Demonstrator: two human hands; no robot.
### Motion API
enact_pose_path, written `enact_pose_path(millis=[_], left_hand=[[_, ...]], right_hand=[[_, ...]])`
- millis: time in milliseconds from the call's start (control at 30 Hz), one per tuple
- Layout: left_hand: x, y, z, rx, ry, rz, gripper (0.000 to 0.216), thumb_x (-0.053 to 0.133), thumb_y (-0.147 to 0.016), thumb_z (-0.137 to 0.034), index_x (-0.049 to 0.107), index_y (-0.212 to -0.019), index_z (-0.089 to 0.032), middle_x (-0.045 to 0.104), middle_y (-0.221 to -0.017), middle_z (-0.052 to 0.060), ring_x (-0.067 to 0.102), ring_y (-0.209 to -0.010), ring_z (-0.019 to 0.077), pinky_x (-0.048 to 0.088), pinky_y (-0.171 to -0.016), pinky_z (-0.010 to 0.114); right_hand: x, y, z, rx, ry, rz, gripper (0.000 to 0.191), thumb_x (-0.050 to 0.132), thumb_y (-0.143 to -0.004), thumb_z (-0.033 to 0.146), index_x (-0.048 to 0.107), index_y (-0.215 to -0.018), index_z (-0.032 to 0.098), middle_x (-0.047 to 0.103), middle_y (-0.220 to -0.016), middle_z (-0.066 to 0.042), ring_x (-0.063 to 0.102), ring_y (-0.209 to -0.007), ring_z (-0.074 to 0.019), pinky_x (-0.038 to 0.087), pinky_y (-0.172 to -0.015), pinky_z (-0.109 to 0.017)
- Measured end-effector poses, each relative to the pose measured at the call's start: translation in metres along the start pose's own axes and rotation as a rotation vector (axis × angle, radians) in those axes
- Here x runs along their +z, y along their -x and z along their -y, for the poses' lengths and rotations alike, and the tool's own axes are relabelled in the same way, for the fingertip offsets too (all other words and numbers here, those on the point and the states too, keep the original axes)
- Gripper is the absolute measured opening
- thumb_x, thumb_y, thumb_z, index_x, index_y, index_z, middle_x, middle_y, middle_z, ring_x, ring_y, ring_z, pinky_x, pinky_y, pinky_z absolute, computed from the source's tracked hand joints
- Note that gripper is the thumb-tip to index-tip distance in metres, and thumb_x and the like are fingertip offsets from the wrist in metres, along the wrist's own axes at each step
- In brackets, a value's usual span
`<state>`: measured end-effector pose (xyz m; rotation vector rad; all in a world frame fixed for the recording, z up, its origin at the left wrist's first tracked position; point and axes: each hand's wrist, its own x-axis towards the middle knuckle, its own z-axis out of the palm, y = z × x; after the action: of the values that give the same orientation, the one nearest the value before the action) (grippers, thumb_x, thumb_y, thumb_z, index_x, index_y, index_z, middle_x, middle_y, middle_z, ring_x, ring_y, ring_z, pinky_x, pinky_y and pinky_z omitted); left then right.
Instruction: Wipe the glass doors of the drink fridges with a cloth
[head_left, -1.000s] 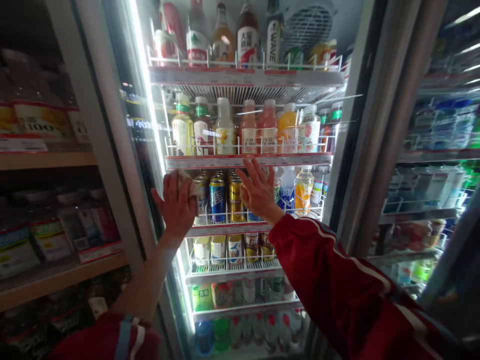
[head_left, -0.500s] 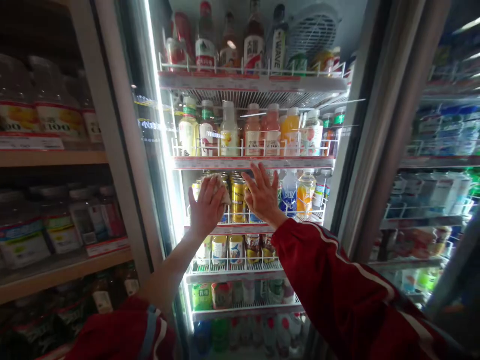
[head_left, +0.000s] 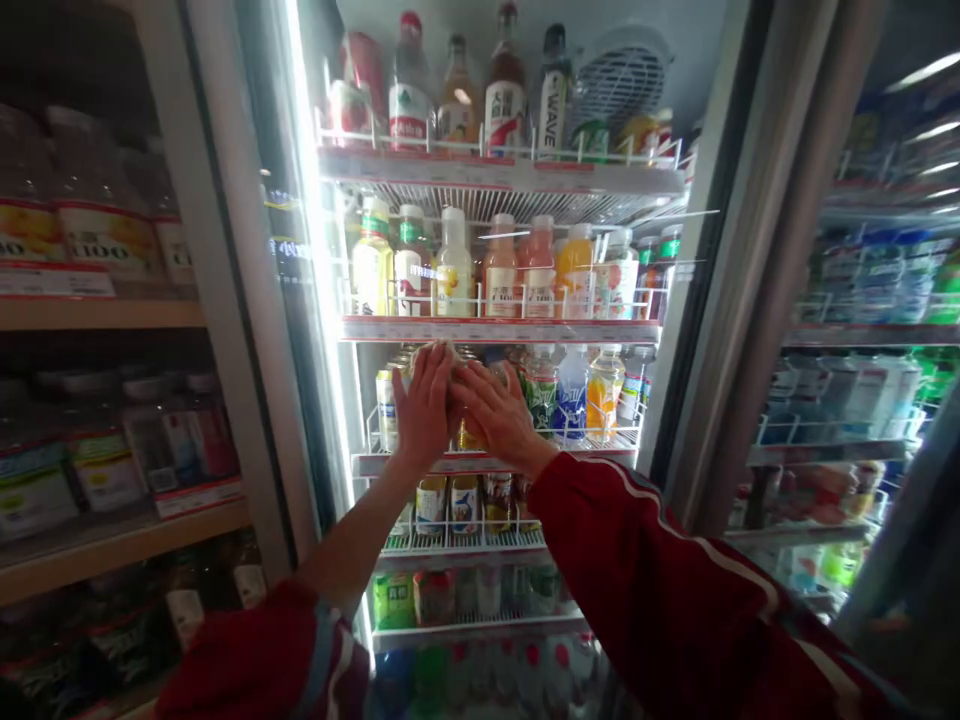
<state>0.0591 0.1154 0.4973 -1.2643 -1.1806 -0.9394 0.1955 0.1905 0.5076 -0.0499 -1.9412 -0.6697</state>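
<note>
Head camera, going left to right: wooden shelves (head_left: 112, 315) stacked with jars and bottles sit off to the left, dim and blurry. Then there's the cooler's door frame (head_left: 225, 300) and the bright light strip (head_left: 319, 300) just inside it.

On the third wire shelf (head_left: 592, 450) from the top there's a row of cans (head_left: 386, 405), and both hands are up against it. The left hand (head_left: 421, 410) has its grip closed over a pale cloth (head_left: 439, 350), which pokes out above the fingertips and is pressed onto the can tops near the shelf above. The right hand (head_left: 496, 415) is just beside it, grip wide open, fingers spread flat over the cans and touching the left hand's fingers. A yellow can (head_left: 469, 437) peeks out between the two wrists.

Right of the hands, same shelf: a green-label bottle (head_left: 538, 395), a blue bottle (head_left: 571, 395) and an orange drink bottle (head_left: 604, 390), all upright. The red sleeve (head_left: 675, 600) runs down to the lower right. Further over is the swung-open glass door (head_left: 757, 250), then a neighbouring cooler (head_left: 862, 300), too blurry to read.
</note>
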Motion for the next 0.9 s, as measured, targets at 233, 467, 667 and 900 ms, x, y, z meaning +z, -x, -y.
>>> enact_pose_path(millis=[233, 467, 667, 900], left_hand=[[-0.031, 0.029, 0.048, -0.044, -0.011, 0.148, 0.076, 0.047, -0.087, -0.05, 0.021, -0.146, -0.01, 0.028, -0.149, 0.021, 0.016, -0.142, 0.0269, 0.001, -0.116, 0.049], [-0.065, 0.059, 0.079, -0.168, -0.185, 0.164, 0.055, 0.042, -0.092, -0.035, 0.031, -0.143, -0.015, 0.03, -0.149, 0.019, 0.02, -0.142, 0.0253, 0.004, -0.115, 0.051], [-0.078, 0.07, 0.092, -0.26, -0.259, 0.166, 0.056, 0.043, -0.09, -0.032, 0.031, -0.143, -0.015, 0.028, -0.149, 0.019, 0.018, -0.142, 0.0268, 0.004, -0.114, 0.055], [-0.104, 0.091, 0.101, -0.322, -0.302, 0.152, 0.06, 0.045, -0.09, -0.034, 0.027, -0.145, -0.017, 0.03, -0.149, 0.018, 0.023, -0.141, 0.0269, 0.006, -0.115, 0.055]], right_hand=[[0.014, -0.013, 0.026, 0.061, -0.013, 0.013, 0.043, 0.045, -0.091, 0.04, 0.048, -0.131, 0.026, 0.047, -0.142, -0.008, 0.029, -0.139, -0.026, 0.005, -0.113, -0.059], [0.035, -0.057, 0.048, -0.008, -0.023, -0.014, 0.03, 0.041, -0.092, 0.029, 0.055, -0.117, 0.019, 0.037, -0.149, -0.009, 0.023, -0.142, -0.023, 0.001, -0.115, -0.057], [0.054, -0.105, 0.064, -0.016, -0.073, -0.001, 0.043, 0.036, -0.093, 0.019, 0.042, -0.136, 0.024, 0.035, -0.15, -0.006, 0.025, -0.142, -0.0211, 0.005, -0.117, -0.056], [0.078, -0.059, 0.109, -0.224, -0.143, 0.088, 0.048, 0.046, -0.09, 0.019, 0.04, -0.137, 0.025, 0.034, -0.151, -0.005, 0.027, -0.141, -0.0214, 0.017, -0.116, -0.054]])
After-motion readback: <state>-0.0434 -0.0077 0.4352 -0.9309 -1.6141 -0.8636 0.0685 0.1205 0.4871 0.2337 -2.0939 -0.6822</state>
